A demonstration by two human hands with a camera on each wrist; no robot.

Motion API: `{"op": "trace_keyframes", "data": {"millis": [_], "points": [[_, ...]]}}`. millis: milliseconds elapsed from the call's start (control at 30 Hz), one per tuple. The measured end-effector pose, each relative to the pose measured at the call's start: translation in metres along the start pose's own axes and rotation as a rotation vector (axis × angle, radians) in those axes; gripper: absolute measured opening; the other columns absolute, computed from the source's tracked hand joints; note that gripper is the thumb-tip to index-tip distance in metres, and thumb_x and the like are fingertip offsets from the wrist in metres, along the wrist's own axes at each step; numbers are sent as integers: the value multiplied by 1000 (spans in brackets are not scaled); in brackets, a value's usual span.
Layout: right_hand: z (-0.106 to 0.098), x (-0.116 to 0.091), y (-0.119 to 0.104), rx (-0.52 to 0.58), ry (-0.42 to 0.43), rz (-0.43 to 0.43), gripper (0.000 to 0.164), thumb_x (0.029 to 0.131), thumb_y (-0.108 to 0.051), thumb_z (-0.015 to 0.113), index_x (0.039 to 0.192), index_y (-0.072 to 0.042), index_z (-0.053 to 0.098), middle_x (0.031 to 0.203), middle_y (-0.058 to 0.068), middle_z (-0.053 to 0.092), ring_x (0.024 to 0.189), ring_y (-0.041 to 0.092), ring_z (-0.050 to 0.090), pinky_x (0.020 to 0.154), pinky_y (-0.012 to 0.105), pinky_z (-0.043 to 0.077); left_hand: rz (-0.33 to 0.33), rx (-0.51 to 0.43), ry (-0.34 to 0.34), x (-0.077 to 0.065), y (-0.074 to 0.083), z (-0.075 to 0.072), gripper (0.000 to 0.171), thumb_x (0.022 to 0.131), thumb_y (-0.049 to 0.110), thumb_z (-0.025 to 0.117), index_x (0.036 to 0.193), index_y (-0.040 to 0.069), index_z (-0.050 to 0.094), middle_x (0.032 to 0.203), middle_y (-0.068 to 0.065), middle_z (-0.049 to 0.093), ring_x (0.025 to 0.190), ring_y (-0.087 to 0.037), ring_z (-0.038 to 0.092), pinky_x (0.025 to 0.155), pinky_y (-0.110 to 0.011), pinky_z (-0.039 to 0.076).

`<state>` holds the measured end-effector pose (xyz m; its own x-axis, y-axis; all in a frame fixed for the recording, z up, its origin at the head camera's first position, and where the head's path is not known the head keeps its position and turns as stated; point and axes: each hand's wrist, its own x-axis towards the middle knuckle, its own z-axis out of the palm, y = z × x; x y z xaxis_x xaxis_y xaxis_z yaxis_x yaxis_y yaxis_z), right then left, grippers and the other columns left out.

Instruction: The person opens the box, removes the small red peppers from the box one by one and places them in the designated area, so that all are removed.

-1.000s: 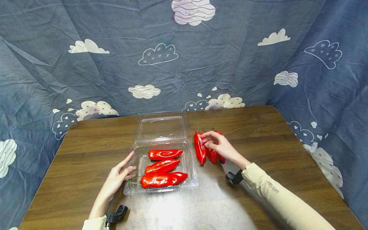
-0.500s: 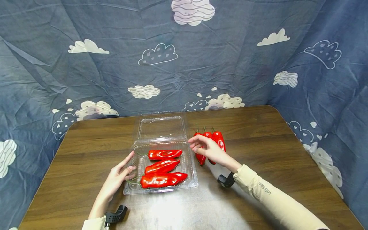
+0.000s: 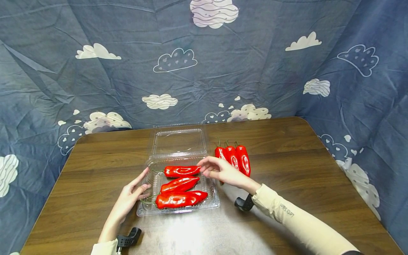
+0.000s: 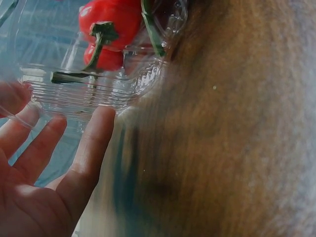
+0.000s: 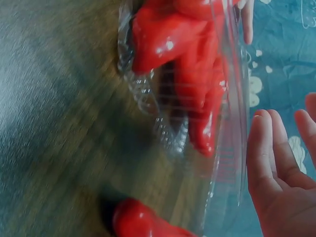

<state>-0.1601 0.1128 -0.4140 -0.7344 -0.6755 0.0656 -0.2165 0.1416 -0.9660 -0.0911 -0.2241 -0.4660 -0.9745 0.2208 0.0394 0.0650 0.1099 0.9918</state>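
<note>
A clear plastic clamshell box (image 3: pixel 178 212) lies unfolded on the table. In its base are three glossy red peppers (image 3: pixel 180 200), side by side with stems to the left. My left hand (image 3: pixel 129 194) is at the box's left edge; in the left wrist view its extended fingers (image 4: pixel 94 148) touch the ribbed plastic wall. My right hand (image 3: pixel 221 173) is over the box's right rim, fingers loosely bent, near the tip of the farthest pepper (image 3: pixel 180 171). In the right wrist view nothing lies between its fingers (image 5: pixel 261 148). Three more red peppers (image 3: pixel 243 161) lie right of the box, partly hidden by that hand.
The transparent lid (image 3: pixel 179 141) lies folded back toward the far edge of the wooden table (image 3: pixel 280 148). Behind the table hangs a blue cloth (image 3: pixel 127 81) with cloud prints. A black wrist camera (image 3: pixel 129 238) sits on the left wrist.
My right hand has moved left from the loose peppers to the box's right rim, uncovering more of them. My left hand and the peppers have stayed in place.
</note>
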Motion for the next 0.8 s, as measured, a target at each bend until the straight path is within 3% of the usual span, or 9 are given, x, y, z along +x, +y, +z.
{"op": "trace_keyframes", "data": {"millis": [133, 567, 800], "points": [[6, 3, -1, 17, -55, -13, 36, 85, 13, 50, 121, 13, 51, 108, 32, 57, 100, 48, 55, 86, 30, 53, -1, 0, 0, 0, 0, 0, 52, 100, 5, 45, 148, -4, 26, 153, -22, 20, 107, -16, 59, 84, -34, 55], [30, 9, -5, -13, -201, -1, 39, 87, 10, 55, 125, 6, 52, 119, 26, 55, 101, 42, 58, 88, 30, 52, 0, 2, 5, 0, 1, 0, 51, 100, 3, 44, 148, -3, 27, 154, -22, 20, 107, -16, 59, 84, -34, 55], [43, 10, -5, -71, -252, 27, 42, 87, 6, 58, 128, -2, 54, 121, 19, 56, 101, 23, 59, 88, 30, 52, -7, 7, 7, 0, 1, 1, 51, 100, 4, 44, 148, -3, 27, 154, -21, 19, 108, -16, 59, 84, -34, 55]]}}
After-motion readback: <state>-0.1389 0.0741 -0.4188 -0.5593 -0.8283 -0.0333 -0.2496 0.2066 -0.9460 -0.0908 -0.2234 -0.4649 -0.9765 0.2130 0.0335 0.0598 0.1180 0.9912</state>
